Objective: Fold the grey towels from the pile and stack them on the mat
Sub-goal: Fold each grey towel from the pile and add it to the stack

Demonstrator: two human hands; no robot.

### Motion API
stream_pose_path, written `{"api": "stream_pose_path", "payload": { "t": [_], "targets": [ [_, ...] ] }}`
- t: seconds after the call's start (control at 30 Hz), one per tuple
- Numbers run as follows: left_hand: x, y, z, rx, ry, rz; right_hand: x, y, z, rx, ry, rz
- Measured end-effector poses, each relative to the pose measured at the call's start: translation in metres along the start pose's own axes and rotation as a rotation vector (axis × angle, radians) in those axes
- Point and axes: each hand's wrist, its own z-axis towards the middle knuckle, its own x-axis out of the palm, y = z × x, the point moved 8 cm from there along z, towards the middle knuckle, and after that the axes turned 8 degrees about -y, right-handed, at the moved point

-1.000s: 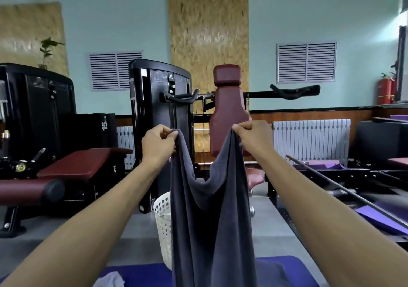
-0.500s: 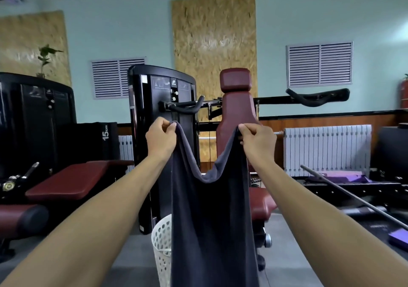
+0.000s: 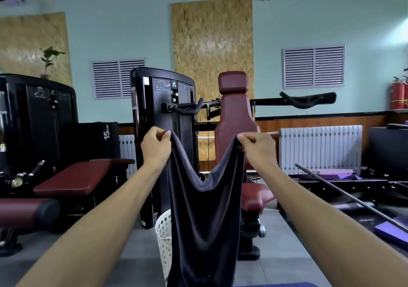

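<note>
At the far left you have a black weight machine (image 3: pixel 37 119) with a small plant (image 3: pixel 49 60) on top, and in front of it a dark red padded bench (image 3: pixel 81 177). Next comes a second black weight machine (image 3: pixel 162 119), partly behind your arms. Your left hand (image 3: pixel 155 146) is raised at arm's length, thumb and fingers curled and pinching one top corner of the grey towel (image 3: pixel 204 220). The towel hangs straight down between your arms, its top edge sagging in a deep curve between the two pinched corners, and its lower end runs out of the bottom of the view. Just behind the towel's left edge stands a white perforated basket (image 3: pixel 163 240) on the floor. Your right hand (image 3: pixel 257 146) pinches the other top corner the same way, level with the left. Behind it sits the dark red seat (image 3: pixel 237 119) of the machine. Further right a white radiator (image 3: pixel 320 148) lines the wall, a metal bar (image 3: pixel 353 199) slants across the floor, and a red fire extinguisher (image 3: pixel 397 94) stands at the edge.
</note>
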Motion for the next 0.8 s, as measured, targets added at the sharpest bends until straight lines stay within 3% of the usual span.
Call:
{"api": "stream_pose_path", "payload": {
  "t": [0.23, 0.53, 0.8],
  "targets": [
    [-0.052, 0.014, -0.06, -0.115, 0.087, -0.008, -0.035, 0.009, -0.069, -0.012, 0.137, -0.109],
    [-0.088, 0.001, -0.145, -0.03, 0.217, 0.044, -0.074, 0.017, -0.149, -0.071, 0.136, -0.146],
    [-0.088, 0.08, -0.239, -0.262, 0.493, 0.005, -0.06, -0.065, -0.221, 0.123, 0.31, -0.203]
  ]
}}
